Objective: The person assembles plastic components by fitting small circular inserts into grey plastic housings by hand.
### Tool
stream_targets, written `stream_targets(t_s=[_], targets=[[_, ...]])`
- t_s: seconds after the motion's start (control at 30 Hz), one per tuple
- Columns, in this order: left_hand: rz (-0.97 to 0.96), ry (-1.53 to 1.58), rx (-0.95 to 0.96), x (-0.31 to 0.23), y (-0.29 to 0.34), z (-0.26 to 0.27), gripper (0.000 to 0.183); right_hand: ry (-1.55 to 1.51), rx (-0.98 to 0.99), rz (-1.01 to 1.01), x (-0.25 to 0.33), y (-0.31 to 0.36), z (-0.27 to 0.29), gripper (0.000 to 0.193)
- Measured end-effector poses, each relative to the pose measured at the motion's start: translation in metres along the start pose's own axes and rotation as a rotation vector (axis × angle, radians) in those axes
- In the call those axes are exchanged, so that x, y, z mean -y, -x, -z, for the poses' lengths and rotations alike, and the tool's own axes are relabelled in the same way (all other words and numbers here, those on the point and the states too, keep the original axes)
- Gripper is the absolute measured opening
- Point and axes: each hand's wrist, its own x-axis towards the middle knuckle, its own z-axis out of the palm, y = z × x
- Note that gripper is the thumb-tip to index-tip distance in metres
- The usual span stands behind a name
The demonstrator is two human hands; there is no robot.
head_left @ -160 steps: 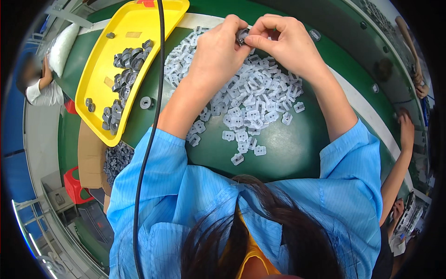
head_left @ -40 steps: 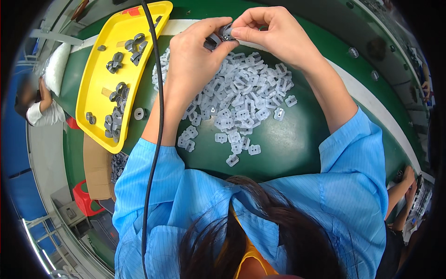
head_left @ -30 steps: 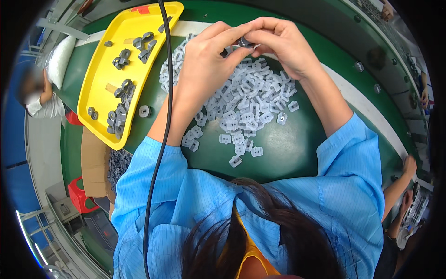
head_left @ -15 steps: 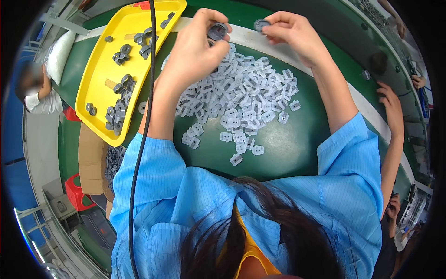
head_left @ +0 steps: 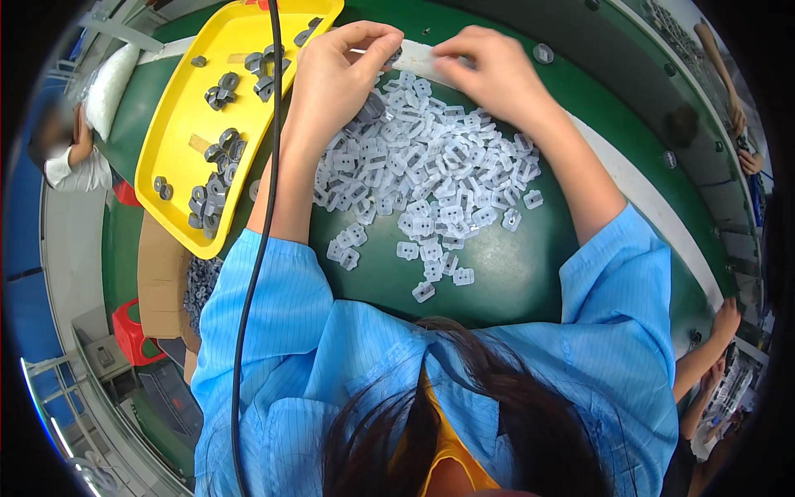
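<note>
My left hand (head_left: 338, 79) is closed over the far left part of the pile, with a dark grey round part (head_left: 395, 56) at its fingertips. Another dark grey part (head_left: 373, 108) shows beneath the palm; whether the hand grips it too is unclear. Just across from it, my right hand (head_left: 490, 76) hovers at the pile's far edge, slightly blurred. Its fingers are loosely bent and apart, and I see nothing between them. Small translucent white clips (head_left: 439, 157) lie heaped below both hands. A round grey piece (head_left: 543, 54) rests on the green strip beyond the right hand.
A yellow tray (head_left: 170, 132) with clusters of dark grey parts stands at the left. Under it is a cardboard box (head_left: 161, 282) of small grey parts. A black cable (head_left: 255, 273) hangs across the view. At the right edge another person's arm (head_left: 704, 352) reaches in.
My right hand has let go of the round grey piece, which now lies on the green strip, and come back toward the left hand. Another round piece there has shifted rightward and nearer.
</note>
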Motion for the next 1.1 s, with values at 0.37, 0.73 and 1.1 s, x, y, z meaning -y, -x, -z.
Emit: stream_targets(t_s=[0.37, 0.73, 1.1], targets=[[-0.121, -0.156, 0.125, -0.008, 0.003, -0.004, 0.037, -0.747, 0.063, -0.302, 0.02, 0.005, 0.034, 0.018], [-0.237, -0.173, 0.098, -0.021, 0.012, -0.018, 0.036, -0.232, 0.038, -0.149, 0.048, 0.007, 0.034, 0.016], [-0.393, -0.098, 0.052, -0.022, 0.015, -0.021, 0.029, -0.73, 0.134, -0.362, 0.031, 0.008, 0.032, 0.026]])
